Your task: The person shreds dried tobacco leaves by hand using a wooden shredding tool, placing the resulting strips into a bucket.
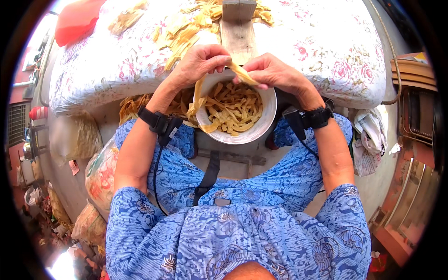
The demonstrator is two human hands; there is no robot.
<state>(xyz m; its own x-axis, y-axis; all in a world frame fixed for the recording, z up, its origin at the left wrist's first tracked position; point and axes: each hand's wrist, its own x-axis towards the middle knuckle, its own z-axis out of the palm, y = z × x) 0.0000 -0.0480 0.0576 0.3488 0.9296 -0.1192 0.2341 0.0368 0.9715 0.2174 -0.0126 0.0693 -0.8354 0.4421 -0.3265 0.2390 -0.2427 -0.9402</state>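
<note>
Both my hands are raised over a white round basin [235, 133] that holds several curly pale-yellow dried strips [235, 107]. My left hand [200, 63] pinches one end of a flat yellow strip [240, 70], and my right hand [275, 77] grips the same strip a little to the right. Another length of strip dangles below my left hand over the basin's left rim. A wooden board [235, 39] with a block at its far end lies behind the basin on the flowered cloth [336, 56], beside a pile of loose yellow strips [184, 32].
A red item [74, 21] sits on the cloth's far left. More dried strips [133, 107] lie under the table edge, near sacks [77, 137] on the left. Crumpled white bags [368, 142] are at the right, next to brown furniture [413, 112]. My legs flank the basin.
</note>
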